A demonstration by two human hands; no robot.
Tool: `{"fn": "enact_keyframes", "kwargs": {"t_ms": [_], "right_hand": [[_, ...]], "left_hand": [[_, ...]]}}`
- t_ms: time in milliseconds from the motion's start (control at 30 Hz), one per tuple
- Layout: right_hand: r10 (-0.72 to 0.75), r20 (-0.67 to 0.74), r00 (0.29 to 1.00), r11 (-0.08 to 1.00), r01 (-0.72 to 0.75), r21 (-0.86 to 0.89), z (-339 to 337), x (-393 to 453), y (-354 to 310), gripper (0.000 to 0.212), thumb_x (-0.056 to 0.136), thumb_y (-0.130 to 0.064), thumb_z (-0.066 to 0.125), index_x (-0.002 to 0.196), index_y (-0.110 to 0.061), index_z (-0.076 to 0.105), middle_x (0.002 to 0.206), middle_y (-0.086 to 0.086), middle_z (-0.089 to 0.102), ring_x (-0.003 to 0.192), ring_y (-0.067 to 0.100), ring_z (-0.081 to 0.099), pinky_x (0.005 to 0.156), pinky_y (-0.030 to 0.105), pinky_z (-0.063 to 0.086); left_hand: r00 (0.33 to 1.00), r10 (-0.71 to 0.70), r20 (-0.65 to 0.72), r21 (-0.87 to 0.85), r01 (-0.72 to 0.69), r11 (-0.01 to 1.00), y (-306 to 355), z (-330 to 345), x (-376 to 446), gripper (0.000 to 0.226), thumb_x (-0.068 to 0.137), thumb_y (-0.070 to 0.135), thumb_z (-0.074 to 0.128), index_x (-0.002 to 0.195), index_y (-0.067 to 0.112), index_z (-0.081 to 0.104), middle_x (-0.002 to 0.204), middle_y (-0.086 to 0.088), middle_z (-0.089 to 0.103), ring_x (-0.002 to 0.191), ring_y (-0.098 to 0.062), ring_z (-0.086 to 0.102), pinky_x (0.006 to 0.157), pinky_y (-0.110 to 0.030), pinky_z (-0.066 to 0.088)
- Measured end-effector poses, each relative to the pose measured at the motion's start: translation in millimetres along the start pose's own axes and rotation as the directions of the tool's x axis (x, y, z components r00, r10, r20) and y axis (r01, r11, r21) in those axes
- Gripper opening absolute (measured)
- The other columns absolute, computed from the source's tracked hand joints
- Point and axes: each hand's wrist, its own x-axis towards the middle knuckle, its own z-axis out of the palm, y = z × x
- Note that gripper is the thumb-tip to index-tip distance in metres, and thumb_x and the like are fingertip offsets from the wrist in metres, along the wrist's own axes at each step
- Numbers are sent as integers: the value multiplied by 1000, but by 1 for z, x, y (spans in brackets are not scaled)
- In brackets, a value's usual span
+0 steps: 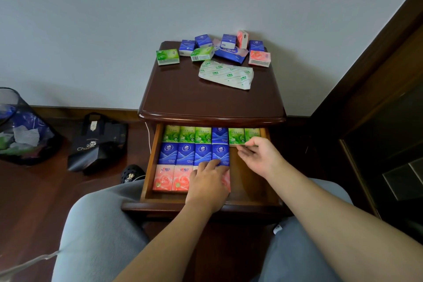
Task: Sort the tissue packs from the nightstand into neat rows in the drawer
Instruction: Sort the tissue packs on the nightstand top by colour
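Drawer (249,181) stands pulled out under the nightstand (206,98); back row of packs is partly cut off by the top's rounded edge. Left hand (207,184) lies flat, fingers straight, grip wide, over the pink packs (170,177), hiding the 3rd & most of the 4th; fingertips reach the blue row (194,153). Right hand (258,155) sits palm up, grip loose, fingers touching the front edge of the far-right green packs (243,136); whether it pinches one, can't tell. One blue pack (219,135) sits in the green row (186,134). Right part of drawer floor is bare wood.

On the nightstand's glossy dark top, near the wall: a loose cluster of small blocky packs (212,47), green, blue, pink, some on edge; a flat crinkled wrapper (226,74) lies in front. Print on packs too small to read. Mesh bin (23,128) is cut off at left, w/ a dark bag (98,142) beside it on the wood floor.
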Motion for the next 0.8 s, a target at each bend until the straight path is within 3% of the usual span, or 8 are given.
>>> {"fn": "enact_keyframes", "kwargs": {"t_ms": [100, 200, 267, 367, 467, 600, 700, 800], "right_hand": [[35, -45, 998, 961, -46, -272, 2, -7, -2, 26, 97, 0, 53, 122, -2, 52, 136, 22, 57, 123, 36, 63, 116, 51, 44], [79, -49, 996, 749, -92, -656, 13, -23, -17, 29, 99, -17, 62, 125, -4, 60, 128, 17, 66, 104, 31, 70, 104, 51, 52], [44, 39, 998, 585, 6, -811, 27, -33, -31, 26, 99, -27, 65, 121, -13, 68, 117, 7, 75, 99, 27, 73, 100, 49, 55], [-54, 186, 981, 447, 190, -874, 52, -44, -52, 20, 96, -34, 69, 111, -22, 74, 103, -4, 80, 94, 21, 78, 97, 47, 59], [-263, 318, 911, 309, 391, -867, 78, -39, -64, 13, 95, -34, 68, 103, -26, 74, 101, -7, 78, 93, 19, 76, 91, 41, 61], [-477, 454, 753, 50, 538, -841, 117, -10, -71, 18, 93, -29, 69, 111, -28, 68, 113, -7, 68, 98, 11, 66, 81, 27, 50], [-526, 551, 648, -139, 573, -808, 151, 18, -78, 31, 94, -24, 68, 124, -26, 62, 130, -3, 56, 116, 14, 61, 98, 32, 49], [-538, 631, 559, -330, 550, -768, 190, 48, -87, 46, 92, -23, 68, 136, -20, 56, 139, 3, 52, 132, 24, 48, 112, 38, 39]], "left_hand": [[999, -4, -51, -16, 3, 1000, 1, -3, -2, 52, 96, 29, 51, 147, 33, 47, 154, 9, 42, 143, -19, 35, 116, -45, 35], [965, -7, -263, -36, -3, 999, -1, -19, 6, 36, 98, 30, 52, 134, 32, 51, 135, 8, 50, 125, -15, 48, 105, -37, 43], [903, 0, -429, -37, -18, 999, -5, -42, 20, 28, 97, 28, 55, 124, 29, 54, 122, 7, 52, 111, -14, 50, 95, -35, 47], [789, 10, -615, -10, -21, 1000, -19, -85, 51, 23, 95, 23, 58, 118, 24, 58, 116, 1, 55, 103, -20, 52, 85, -37, 48], [826, -28, -563, 25, 51, 998, -37, -120, 86, 35, 101, 28, 51, 134, 20, 54, 135, -5, 52, 122, -28, 51, 97, -44, 45], [927, -197, -320, 129, 248, 960, -67, -134, 126, 65, 108, 49, 26, 165, 20, 12, 173, -6, 10, 159, -26, 8, 127, -49, 12], [933, -250, -258, 140, 292, 946, -80, -130, 149, 71, 105, 58, 12, 165, 25, -8, 174, -5, -7, 160, -24, -9, 127, -52, -4], [924, -216, -316, 156, 275, 949, -91, -132, 171, 77, 102, 63, 8, 163, 24, -17, 173, -3, -16, 159, -22, -15, 126, -53, -8]]}}
